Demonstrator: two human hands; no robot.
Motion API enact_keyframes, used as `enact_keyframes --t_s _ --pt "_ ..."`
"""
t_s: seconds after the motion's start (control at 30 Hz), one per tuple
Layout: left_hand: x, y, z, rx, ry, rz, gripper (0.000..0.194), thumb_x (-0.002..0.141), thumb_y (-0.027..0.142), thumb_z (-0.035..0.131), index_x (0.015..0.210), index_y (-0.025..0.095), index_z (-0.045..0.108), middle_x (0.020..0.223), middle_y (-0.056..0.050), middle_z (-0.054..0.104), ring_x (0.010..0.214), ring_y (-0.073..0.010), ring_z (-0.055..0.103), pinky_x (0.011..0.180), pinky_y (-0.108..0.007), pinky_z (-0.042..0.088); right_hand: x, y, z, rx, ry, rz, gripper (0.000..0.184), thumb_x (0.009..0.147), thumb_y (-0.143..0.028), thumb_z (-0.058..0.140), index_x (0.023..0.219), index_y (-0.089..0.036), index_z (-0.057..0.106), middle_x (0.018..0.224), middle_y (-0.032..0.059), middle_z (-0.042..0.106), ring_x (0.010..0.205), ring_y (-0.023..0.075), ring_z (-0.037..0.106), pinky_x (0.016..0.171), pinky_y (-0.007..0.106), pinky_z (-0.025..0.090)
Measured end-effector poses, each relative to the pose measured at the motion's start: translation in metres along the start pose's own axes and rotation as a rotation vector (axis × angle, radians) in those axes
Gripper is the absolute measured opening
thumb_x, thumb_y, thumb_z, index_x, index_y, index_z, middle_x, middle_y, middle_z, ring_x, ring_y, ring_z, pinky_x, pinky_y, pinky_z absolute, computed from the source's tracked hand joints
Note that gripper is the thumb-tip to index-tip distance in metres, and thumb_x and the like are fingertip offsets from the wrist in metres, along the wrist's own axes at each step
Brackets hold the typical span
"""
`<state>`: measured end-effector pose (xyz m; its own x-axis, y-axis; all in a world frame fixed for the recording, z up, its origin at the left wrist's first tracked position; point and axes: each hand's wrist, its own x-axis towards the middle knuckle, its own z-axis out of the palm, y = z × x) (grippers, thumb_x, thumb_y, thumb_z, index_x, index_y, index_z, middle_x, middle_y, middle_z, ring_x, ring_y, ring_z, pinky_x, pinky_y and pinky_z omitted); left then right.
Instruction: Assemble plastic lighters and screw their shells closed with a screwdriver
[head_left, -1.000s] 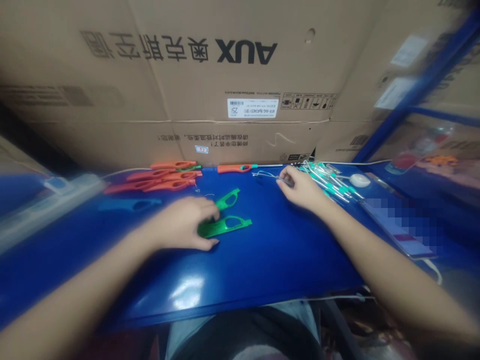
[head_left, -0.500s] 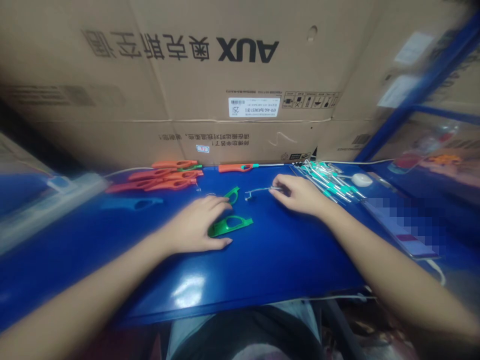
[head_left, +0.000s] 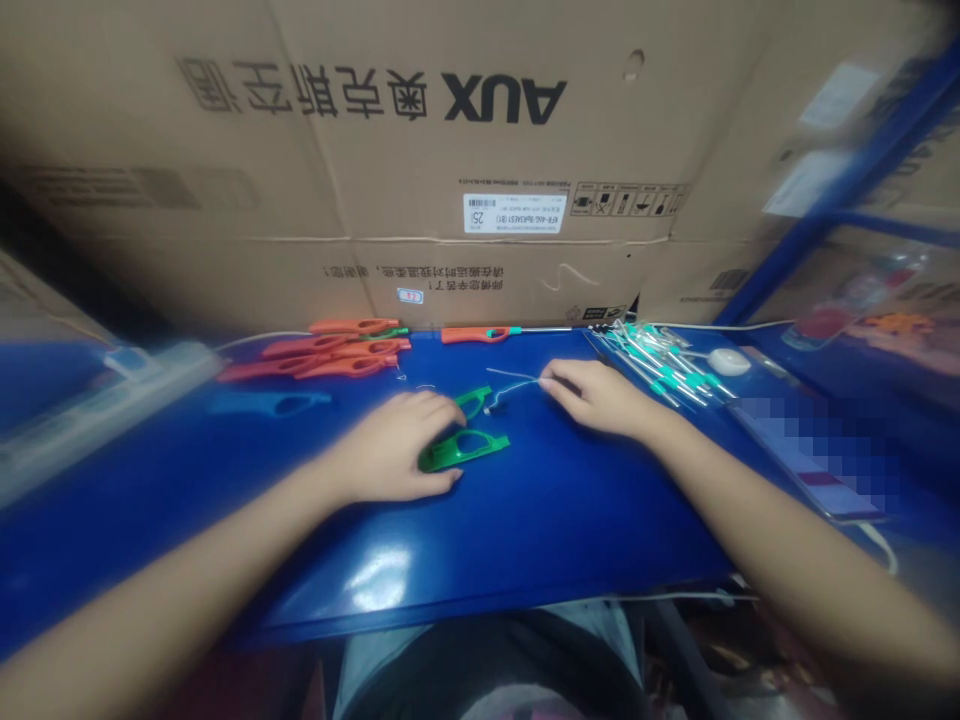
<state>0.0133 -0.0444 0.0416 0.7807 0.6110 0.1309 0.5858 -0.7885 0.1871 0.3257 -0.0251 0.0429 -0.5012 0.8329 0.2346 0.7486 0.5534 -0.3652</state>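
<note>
the left hand point(head_left: 397, 445) is arching over the near green shell point(head_left: 450, 458), thumb and fingers standing partly open on either side; cannot tell whether it is gripping. the far green shell point(head_left: 480, 393) is lying just beyond, partly hidden by the fingers. the right hand point(head_left: 600, 398) is pinching a thin wire piece point(head_left: 514, 389) nearly closed between thumb and fingertips, its loose ends pointing left toward the far green shell.

state of pieces: one orange lighter point(head_left: 466, 335) is lying at the far side with its metal rod attached, so it is looking joined up. the two green shells are lying apart with no rod fitted. metal rods with teal collars point(head_left: 660, 365) are lying loose in a heap at far right. orange handles point(head_left: 349, 350) are piling at far left, a blue handle point(head_left: 262, 403) nearer; the wire piece is probably a small inner part, though blur is hiding its detail.

edges and room: the blue table point(head_left: 570, 520) is running out at its near edge by the person's lap and meeting the cardboard point(head_left: 405, 200) at the far side. a power strip point(head_left: 112, 410) is bounding the left, a phone point(head_left: 825, 475) the right. the widest room is lying between the forearms; the far side is tighter.
</note>
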Motion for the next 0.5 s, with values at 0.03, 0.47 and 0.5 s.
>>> enact_keyframes --t_s 0.03,0.47,0.5 --pt "0.0 0.0 -0.001 0.002 0.004 0.002 0.043 0.084 0.045 0.067 0.119 0.021 0.06 0.122 -0.007 0.067 0.115 -0.0289 0.06 0.099 -0.043 0.044 0.0 -0.002 0.001 0.039 0.008 -0.012 0.028 0.102 -0.037 0.042 0.092 -0.02 0.062 0.09 0.0064 0.07 0.079 0.0196 0.063 0.074 0.033 0.046" --pt "0.0 0.0 0.011 -0.075 0.288 -0.019 0.027 0.093 0.041 0.065 0.109 0.02 0.06 0.103 -0.005 0.071 0.094 -0.0224 0.066 0.084 -0.036 0.049 -0.005 -0.036 0.013 0.281 -0.052 -0.091 0.027 0.104 -0.03 0.039 0.119 -0.02 0.059 0.087 0.0025 0.067 0.069 0.0151 0.058 0.069 0.028 0.045" --pt "0.0 0.0 0.012 -0.067 0.304 -0.001 0.024 0.093 0.038 0.065 0.109 0.02 0.061 0.102 -0.005 0.071 0.093 -0.0221 0.066 0.083 -0.036 0.049 -0.006 -0.036 0.014 0.278 -0.053 -0.102 0.027 0.104 -0.03 0.039 0.12 -0.02 0.058 0.091 0.0035 0.068 0.072 0.0156 0.059 0.07 0.029 0.046"
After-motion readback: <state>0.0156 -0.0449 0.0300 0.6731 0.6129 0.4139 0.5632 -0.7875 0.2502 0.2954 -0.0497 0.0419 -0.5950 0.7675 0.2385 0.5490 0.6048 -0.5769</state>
